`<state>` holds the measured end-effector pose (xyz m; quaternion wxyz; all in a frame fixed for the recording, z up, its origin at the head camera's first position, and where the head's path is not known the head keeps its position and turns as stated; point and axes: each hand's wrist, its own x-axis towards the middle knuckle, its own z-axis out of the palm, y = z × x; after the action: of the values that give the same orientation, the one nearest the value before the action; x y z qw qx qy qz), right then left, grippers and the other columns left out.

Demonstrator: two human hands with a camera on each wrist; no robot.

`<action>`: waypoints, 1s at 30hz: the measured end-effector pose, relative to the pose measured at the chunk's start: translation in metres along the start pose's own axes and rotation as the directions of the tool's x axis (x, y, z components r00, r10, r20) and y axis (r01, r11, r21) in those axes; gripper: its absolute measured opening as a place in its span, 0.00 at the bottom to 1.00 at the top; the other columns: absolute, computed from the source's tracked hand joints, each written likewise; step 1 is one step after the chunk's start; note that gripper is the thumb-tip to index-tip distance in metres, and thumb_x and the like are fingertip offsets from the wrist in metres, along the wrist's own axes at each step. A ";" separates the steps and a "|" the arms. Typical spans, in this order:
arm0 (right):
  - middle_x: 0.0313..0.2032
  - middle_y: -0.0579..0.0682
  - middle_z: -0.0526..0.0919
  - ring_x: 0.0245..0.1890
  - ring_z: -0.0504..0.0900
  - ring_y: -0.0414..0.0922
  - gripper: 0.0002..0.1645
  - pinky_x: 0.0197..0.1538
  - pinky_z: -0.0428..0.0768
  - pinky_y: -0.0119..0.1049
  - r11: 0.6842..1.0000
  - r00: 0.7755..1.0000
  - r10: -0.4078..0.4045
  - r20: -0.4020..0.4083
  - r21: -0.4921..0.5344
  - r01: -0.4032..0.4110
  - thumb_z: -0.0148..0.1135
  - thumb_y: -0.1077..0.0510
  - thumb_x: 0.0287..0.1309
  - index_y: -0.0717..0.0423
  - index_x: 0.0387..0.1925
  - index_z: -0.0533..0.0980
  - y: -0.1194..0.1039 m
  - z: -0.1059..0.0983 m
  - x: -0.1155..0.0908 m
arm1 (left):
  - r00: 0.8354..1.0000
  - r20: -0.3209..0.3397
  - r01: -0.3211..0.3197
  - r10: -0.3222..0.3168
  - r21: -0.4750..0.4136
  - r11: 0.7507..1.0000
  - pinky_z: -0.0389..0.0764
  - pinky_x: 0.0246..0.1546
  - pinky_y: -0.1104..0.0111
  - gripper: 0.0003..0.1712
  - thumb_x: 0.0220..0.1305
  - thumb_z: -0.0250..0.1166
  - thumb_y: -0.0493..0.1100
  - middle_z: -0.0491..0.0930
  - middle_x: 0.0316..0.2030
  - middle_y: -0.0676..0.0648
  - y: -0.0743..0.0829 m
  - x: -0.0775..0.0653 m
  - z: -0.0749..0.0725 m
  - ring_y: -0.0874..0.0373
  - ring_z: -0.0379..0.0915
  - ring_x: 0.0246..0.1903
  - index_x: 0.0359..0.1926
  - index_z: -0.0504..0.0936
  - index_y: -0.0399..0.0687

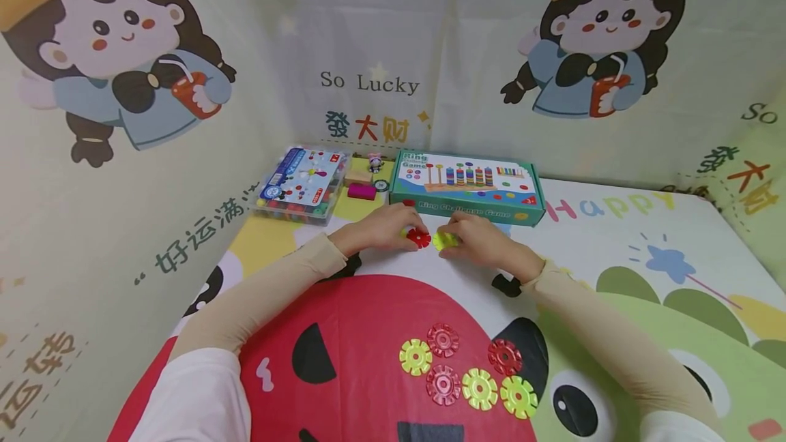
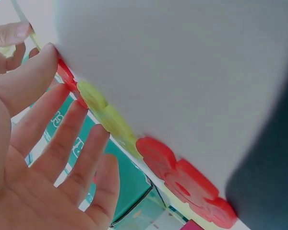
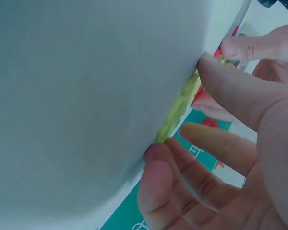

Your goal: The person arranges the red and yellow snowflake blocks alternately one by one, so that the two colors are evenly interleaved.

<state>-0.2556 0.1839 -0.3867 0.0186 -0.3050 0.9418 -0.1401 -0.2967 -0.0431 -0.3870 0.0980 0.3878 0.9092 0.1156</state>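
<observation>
My left hand point(image 1: 388, 227) pinches a red notched plastic disc point(image 1: 419, 237) at its edge, between thumb and fingertips. Beneath that hand, the left wrist view shows a yellow disc point(image 2: 108, 115) and another red disc point(image 2: 182, 182) in a row on the white tabletop. My right hand point(image 1: 479, 241) holds a yellow notched disc point(image 1: 445, 241) by its rim, with the thumb on one side and fingers on the other. In the right wrist view this yellow disc point(image 3: 180, 108) is seen nearly edge-on. Only a small gap separates the two held discs in the head view.
Several loose red and yellow discs point(image 1: 480, 389) lie on the red printed area nearer me. Behind my hands stands a green ring game box point(image 1: 467, 186). To its left are a clear case of coloured parts point(image 1: 301, 185), a magenta block point(image 1: 361, 191) and a small figurine point(image 1: 375, 162).
</observation>
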 end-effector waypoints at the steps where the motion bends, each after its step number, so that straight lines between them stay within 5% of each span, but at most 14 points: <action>1: 0.44 0.52 0.79 0.41 0.74 0.43 0.32 0.38 0.78 0.31 1.000 1.000 0.011 -0.003 -0.002 -0.011 0.74 0.46 0.45 0.53 0.53 0.79 -0.002 0.000 -0.001 | 1.000 -0.001 0.002 -0.002 -0.002 1.000 0.71 0.56 0.63 0.24 0.55 0.68 0.55 0.77 0.53 0.57 0.000 0.000 0.000 0.61 0.66 0.54 0.54 0.80 0.63; 5: 0.46 0.50 0.78 0.43 0.75 0.41 0.36 0.40 0.81 0.33 0.999 0.999 -0.027 -0.026 -0.029 0.027 0.75 0.44 0.41 0.50 0.54 0.78 -0.022 -0.002 -0.015 | 1.000 0.001 -0.007 0.007 0.014 1.000 0.72 0.55 0.63 0.24 0.55 0.68 0.55 0.77 0.53 0.56 0.001 0.000 -0.001 0.61 0.67 0.53 0.55 0.79 0.61; 8: 0.47 0.46 0.78 0.45 0.75 0.38 0.34 0.43 0.81 0.33 0.985 0.986 -0.166 0.010 -0.045 0.166 0.73 0.40 0.43 0.46 0.54 0.78 -0.053 -0.002 -0.036 | 1.000 0.004 -0.016 0.015 0.033 0.999 0.72 0.54 0.62 0.26 0.55 0.67 0.56 0.77 0.53 0.55 0.006 0.001 -0.003 0.59 0.68 0.53 0.56 0.79 0.59; 10: 0.48 0.43 0.77 0.47 0.74 0.36 0.34 0.46 0.80 0.32 0.957 0.955 -0.285 0.078 -0.032 0.288 0.69 0.37 0.46 0.42 0.56 0.77 -0.075 0.001 -0.050 | 1.000 0.008 -0.023 0.023 0.027 0.999 0.72 0.55 0.61 0.27 0.55 0.67 0.57 0.76 0.55 0.54 0.011 0.004 -0.004 0.59 0.67 0.54 0.57 0.78 0.60; 15: 0.47 0.39 0.75 0.47 0.71 0.33 0.32 0.49 0.76 0.29 0.833 0.824 -0.533 0.192 -0.048 0.551 0.62 0.35 0.53 0.38 0.59 0.73 -0.110 0.016 -0.076 | 0.998 0.032 -0.059 0.059 -0.004 0.998 0.67 0.62 0.57 0.31 0.55 0.67 0.59 0.73 0.59 0.55 0.020 0.016 -0.005 0.59 0.63 0.60 0.61 0.75 0.62; 18: 0.43 0.38 0.74 0.42 0.68 0.32 0.27 0.46 0.73 0.27 0.791 0.793 -0.582 0.181 -0.102 0.604 0.62 0.38 0.55 0.39 0.55 0.76 -0.115 0.025 -0.081 | 0.995 0.047 -0.084 0.083 0.011 0.996 0.66 0.63 0.57 0.31 0.56 0.66 0.59 0.73 0.60 0.57 0.023 0.023 -0.002 0.59 0.62 0.62 0.61 0.74 0.63; 23: 0.43 0.38 0.74 0.43 0.69 0.32 0.25 0.47 0.74 0.27 0.805 0.802 -0.572 0.173 -0.068 0.589 0.64 0.39 0.54 0.38 0.53 0.78 -0.110 0.025 -0.079 | 0.995 0.052 -0.091 0.090 0.024 0.996 0.66 0.63 0.58 0.27 0.57 0.66 0.58 0.75 0.58 0.59 0.022 0.029 0.004 0.61 0.63 0.61 0.59 0.76 0.66; 30: 0.45 0.39 0.76 0.46 0.72 0.33 0.29 0.48 0.78 0.31 0.917 0.898 -0.387 0.210 -0.014 0.399 0.65 0.38 0.51 0.35 0.56 0.76 -0.089 0.011 -0.079 | 0.992 0.040 -0.117 0.117 0.003 0.993 0.66 0.63 0.58 0.25 0.57 0.66 0.57 0.76 0.56 0.57 0.023 0.029 0.005 0.60 0.64 0.60 0.57 0.78 0.64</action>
<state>-0.1393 0.1576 -0.3771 0.0773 -0.5020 0.8575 -0.0822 -0.2993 -0.0060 -0.3878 0.1082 0.4428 0.8831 0.1111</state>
